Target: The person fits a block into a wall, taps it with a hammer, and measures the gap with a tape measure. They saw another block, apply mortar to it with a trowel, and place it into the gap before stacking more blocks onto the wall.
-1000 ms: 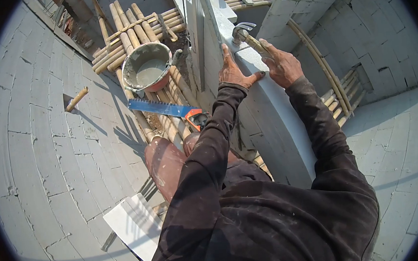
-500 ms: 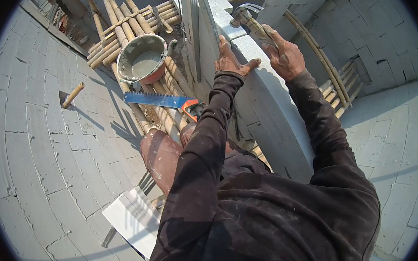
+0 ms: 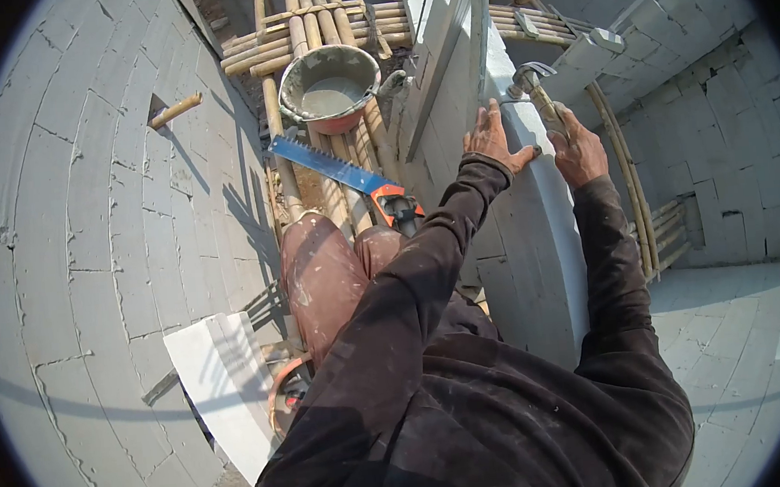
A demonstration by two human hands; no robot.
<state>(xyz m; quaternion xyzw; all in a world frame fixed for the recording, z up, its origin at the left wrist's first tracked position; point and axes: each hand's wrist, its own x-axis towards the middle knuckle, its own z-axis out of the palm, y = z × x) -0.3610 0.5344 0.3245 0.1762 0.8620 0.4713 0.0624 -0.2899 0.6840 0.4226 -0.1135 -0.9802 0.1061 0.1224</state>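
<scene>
My right hand (image 3: 579,148) is wrapped round the handle of a claw hammer (image 3: 539,94), whose metal head lies over the top of the block wall (image 3: 539,181). Spread against the wall's near face and top edge, my left hand (image 3: 497,141) has its fingers apart and holds nothing. A grey upright board (image 3: 448,51) stands just beyond my left fingertips. The blue saw (image 3: 334,168) with an orange handle rests on the bamboo poles to the left.
A bucket of grey mortar (image 3: 332,90) sits on the bamboo scaffold (image 3: 289,183). A bamboo stub (image 3: 175,110) sticks out of the left wall (image 3: 86,222). White blocks (image 3: 222,376) lie at the lower left, beside an orange-rimmed container (image 3: 282,389).
The view has shifted, so the bucket and saw appear further right. The orange-rimmed container has come into view. Both hands keep about the same places on the wall and the hammer.
</scene>
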